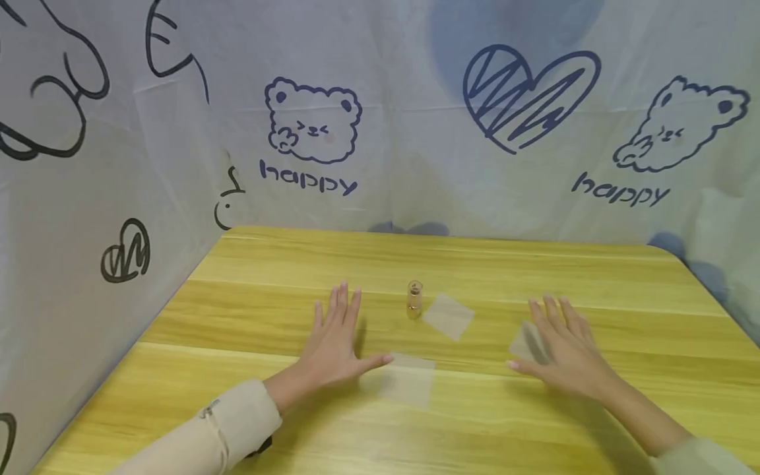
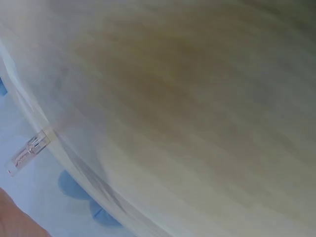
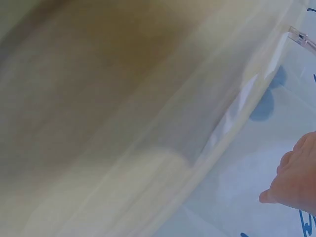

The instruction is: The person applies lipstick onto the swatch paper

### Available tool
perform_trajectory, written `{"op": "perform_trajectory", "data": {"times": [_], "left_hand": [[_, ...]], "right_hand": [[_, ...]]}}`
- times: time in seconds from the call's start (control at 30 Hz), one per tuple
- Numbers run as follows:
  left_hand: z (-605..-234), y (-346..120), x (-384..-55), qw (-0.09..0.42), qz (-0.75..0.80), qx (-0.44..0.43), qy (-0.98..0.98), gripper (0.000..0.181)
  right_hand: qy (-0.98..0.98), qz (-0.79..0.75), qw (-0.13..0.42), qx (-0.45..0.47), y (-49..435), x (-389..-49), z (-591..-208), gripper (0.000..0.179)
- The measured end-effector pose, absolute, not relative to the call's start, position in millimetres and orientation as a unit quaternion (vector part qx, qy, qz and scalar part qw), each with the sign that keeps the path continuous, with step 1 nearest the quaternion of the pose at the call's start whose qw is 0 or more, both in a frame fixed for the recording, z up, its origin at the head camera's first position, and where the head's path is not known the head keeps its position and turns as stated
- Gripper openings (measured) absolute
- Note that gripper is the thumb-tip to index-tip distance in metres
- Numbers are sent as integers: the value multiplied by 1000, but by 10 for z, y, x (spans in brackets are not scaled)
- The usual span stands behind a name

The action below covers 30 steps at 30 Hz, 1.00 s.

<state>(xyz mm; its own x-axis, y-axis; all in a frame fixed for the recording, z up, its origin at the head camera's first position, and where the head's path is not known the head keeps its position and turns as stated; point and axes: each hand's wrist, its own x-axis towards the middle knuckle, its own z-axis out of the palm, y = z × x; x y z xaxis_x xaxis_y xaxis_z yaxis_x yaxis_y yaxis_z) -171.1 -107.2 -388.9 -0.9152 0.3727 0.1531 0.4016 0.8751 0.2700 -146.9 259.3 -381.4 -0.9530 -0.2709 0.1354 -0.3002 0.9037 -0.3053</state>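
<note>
A small clear glass vial (image 1: 414, 301) with a pinkish tint stands upright on the wooden table, between the two hands. In the left wrist view the vial (image 2: 28, 152) appears near the left edge. My left hand (image 1: 334, 346) is spread with straight fingers, its thumb tip over the edge of a whitish translucent square sheet (image 1: 411, 379). A second such sheet (image 1: 449, 316) lies just right of the vial. My right hand (image 1: 564, 349), fingers also spread, partly covers a third sheet (image 1: 522, 343). Neither hand holds anything.
The wood-grain table (image 1: 249, 264) has rounded far corners. Behind it and at the left hangs a pale cloth backdrop (image 1: 410, 171) with drawn bears, hearts and the word happy. A beige sleeve (image 1: 237, 422) covers the left forearm.
</note>
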Motion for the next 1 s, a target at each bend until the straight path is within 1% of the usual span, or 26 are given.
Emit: {"op": "perform_trajectory", "data": {"times": [0.53,0.77,0.9,1.0], "left_hand": [[-3922,-935,-1840,55,-244,-213,-945,109],[-3942,-845,-1934,48,-263,-193,-944,106],[-3949,-803,-1996,44,-287,-197,-936,103],[-3956,-770,-2029,30,-319,-199,-926,101]], "right_hand": [[-966,192,56,163,2307,-1633,-3611,105],[-961,217,58,161,2204,-1686,-3596,104],[-955,241,62,161,2160,-1715,-3598,103],[-950,259,63,161,2120,-1752,-3593,102]]}}
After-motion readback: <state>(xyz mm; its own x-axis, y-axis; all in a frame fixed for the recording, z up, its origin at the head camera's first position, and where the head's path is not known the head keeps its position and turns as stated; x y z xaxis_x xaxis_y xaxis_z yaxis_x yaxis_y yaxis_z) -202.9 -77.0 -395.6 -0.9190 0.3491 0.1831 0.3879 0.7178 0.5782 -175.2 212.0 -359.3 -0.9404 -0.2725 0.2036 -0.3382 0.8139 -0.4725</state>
